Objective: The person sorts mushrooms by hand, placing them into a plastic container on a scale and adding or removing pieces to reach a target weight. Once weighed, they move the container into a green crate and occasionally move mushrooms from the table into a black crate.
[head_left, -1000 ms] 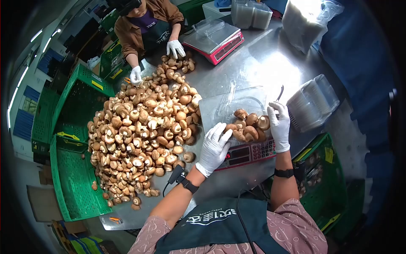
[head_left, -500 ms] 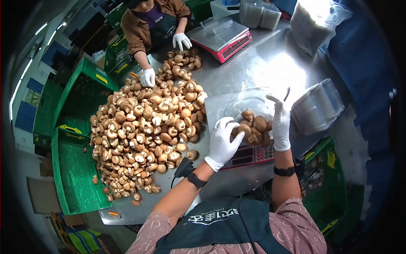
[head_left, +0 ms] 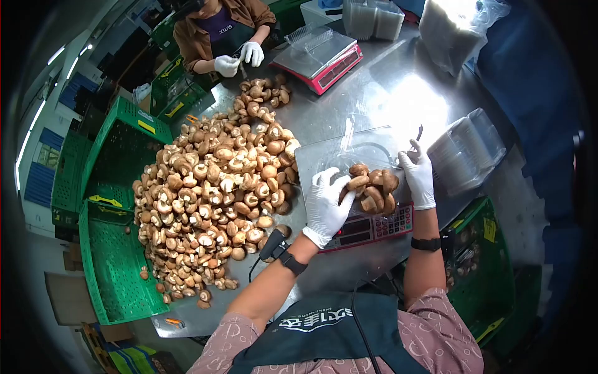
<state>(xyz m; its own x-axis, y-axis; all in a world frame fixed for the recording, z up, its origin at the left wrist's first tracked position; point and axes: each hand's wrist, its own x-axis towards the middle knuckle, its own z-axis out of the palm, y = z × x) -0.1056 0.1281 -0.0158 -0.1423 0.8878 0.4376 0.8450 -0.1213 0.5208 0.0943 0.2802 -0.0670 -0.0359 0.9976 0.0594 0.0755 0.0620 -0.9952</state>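
On the scale in front of me, a group of brown mushrooms lies on clear plastic. My left hand, in a white glove, is at the left of this group, thumb and fingers closed round a mushroom at its edge. To the right of the group is my gloved right hand, its fingers bent inward near the scale's right side. A thin dark curved piece shows just beyond these fingertips; what the fingers pinch I cannot tell.
A large mushroom heap covers the table's left, beside green crates. Across the table, a co-worker's gloved hands are close together near a second red scale. Stacked clear trays stand at the right.
My right hand's fingers have bent inward from a straighter pose, and the hand sits farther from the mushrooms. My left hand stays at the group. The co-worker's hands have lifted from the heap and come together.
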